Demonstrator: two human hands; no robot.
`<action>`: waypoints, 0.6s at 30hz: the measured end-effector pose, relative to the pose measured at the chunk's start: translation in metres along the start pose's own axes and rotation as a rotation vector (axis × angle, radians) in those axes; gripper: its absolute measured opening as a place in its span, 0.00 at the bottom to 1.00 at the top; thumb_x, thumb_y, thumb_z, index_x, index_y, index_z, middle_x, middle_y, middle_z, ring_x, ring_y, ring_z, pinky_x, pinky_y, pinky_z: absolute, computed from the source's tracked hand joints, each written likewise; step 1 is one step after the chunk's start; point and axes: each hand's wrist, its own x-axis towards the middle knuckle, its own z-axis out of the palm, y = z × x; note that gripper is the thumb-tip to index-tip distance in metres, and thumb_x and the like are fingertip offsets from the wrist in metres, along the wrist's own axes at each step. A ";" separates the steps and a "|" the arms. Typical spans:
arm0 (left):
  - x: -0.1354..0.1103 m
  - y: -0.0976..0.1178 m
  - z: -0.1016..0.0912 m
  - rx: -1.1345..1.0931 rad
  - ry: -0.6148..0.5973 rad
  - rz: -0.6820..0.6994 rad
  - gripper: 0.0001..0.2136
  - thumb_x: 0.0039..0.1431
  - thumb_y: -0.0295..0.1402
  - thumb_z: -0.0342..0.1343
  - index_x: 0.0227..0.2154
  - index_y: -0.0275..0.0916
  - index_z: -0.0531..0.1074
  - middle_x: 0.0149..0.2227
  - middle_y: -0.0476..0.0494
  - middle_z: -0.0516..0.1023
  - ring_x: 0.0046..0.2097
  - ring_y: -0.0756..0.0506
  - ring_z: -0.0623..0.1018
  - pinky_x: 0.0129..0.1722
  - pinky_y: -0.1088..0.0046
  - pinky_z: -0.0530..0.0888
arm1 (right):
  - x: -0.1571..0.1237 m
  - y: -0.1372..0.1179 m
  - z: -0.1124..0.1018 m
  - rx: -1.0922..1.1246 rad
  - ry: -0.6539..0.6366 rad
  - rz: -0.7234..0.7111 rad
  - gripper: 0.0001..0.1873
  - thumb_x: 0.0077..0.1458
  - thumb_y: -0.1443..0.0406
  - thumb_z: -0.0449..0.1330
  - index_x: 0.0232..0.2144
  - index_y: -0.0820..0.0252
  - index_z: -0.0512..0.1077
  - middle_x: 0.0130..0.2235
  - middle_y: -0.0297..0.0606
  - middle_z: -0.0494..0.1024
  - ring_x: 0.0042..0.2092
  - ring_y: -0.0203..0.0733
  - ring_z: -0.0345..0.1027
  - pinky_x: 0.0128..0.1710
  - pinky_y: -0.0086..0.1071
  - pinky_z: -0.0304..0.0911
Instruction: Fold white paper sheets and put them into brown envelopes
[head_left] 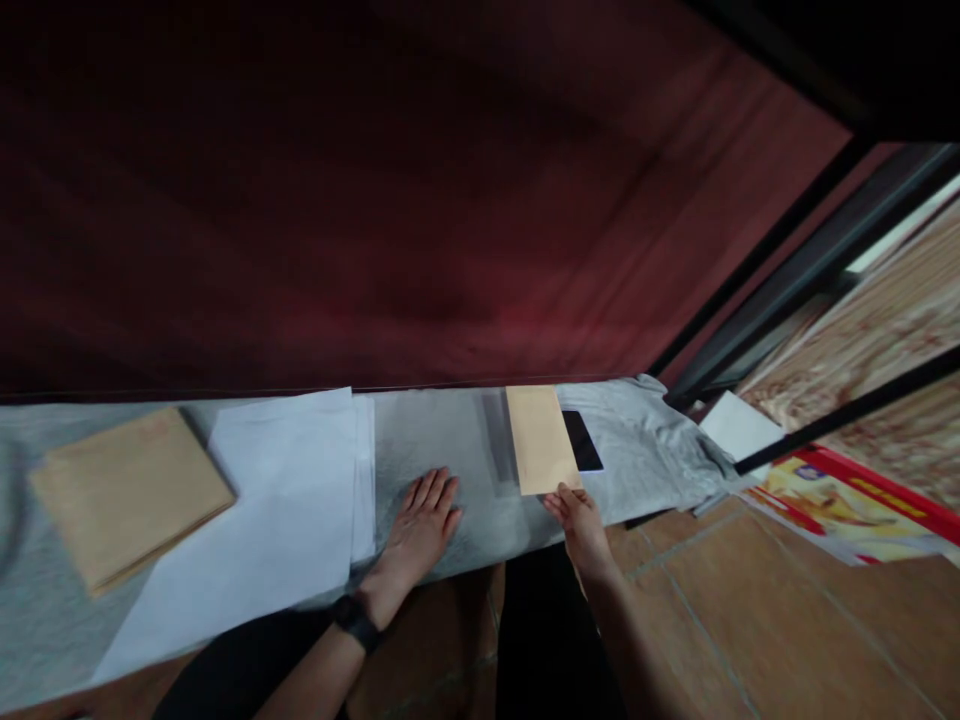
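My right hand (579,522) pinches the lower right corner of a tan envelope (541,440), which is raised a little over the grey cloth and casts a shadow to its left. Part of a dark phone (583,440) shows from under the envelope's right side. Flat on the cloth lies my left hand (422,528), palm down with fingers stretched out and nothing in it. Just left of it are large white sheets of paper (277,500). A stack of brown envelopes (142,490) overlaps the sheets on the far left.
Grey cloth (637,430) covers the narrow surface, which is backed by a dark red fabric panel (450,250). At right, black frame bars (765,250) cross the view, near a red and yellow box (847,505) and a white object (739,425). Below is a tiled floor (750,600).
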 end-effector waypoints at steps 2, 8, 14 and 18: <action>0.000 -0.001 0.001 -0.004 0.004 -0.001 0.22 0.68 0.38 0.46 0.61 0.38 0.67 0.66 0.37 0.66 0.67 0.38 0.64 0.65 0.54 0.61 | 0.004 -0.001 -0.003 -0.001 0.007 0.013 0.23 0.34 0.57 0.78 0.23 0.58 0.68 0.24 0.32 0.78 0.29 0.39 0.77 0.33 0.29 0.76; 0.000 -0.005 0.004 -0.026 0.039 0.008 0.22 0.68 0.38 0.46 0.61 0.39 0.67 0.65 0.38 0.66 0.67 0.38 0.64 0.65 0.53 0.62 | 0.012 -0.004 -0.003 0.013 -0.002 0.035 0.24 0.33 0.57 0.78 0.24 0.58 0.68 0.24 0.33 0.78 0.31 0.40 0.78 0.36 0.29 0.77; 0.000 -0.009 0.011 -0.043 0.052 0.009 0.22 0.68 0.40 0.45 0.61 0.41 0.67 0.65 0.39 0.66 0.66 0.38 0.66 0.63 0.53 0.65 | 0.018 -0.005 -0.003 0.038 -0.002 0.039 0.22 0.34 0.58 0.78 0.26 0.59 0.71 0.25 0.34 0.79 0.30 0.40 0.78 0.35 0.29 0.77; 0.000 -0.013 0.013 -0.036 0.040 0.023 0.23 0.68 0.41 0.45 0.61 0.41 0.67 0.65 0.40 0.66 0.66 0.39 0.66 0.63 0.54 0.65 | 0.020 -0.004 -0.002 0.051 -0.002 0.044 0.21 0.35 0.58 0.78 0.25 0.58 0.71 0.25 0.34 0.80 0.30 0.40 0.78 0.35 0.30 0.77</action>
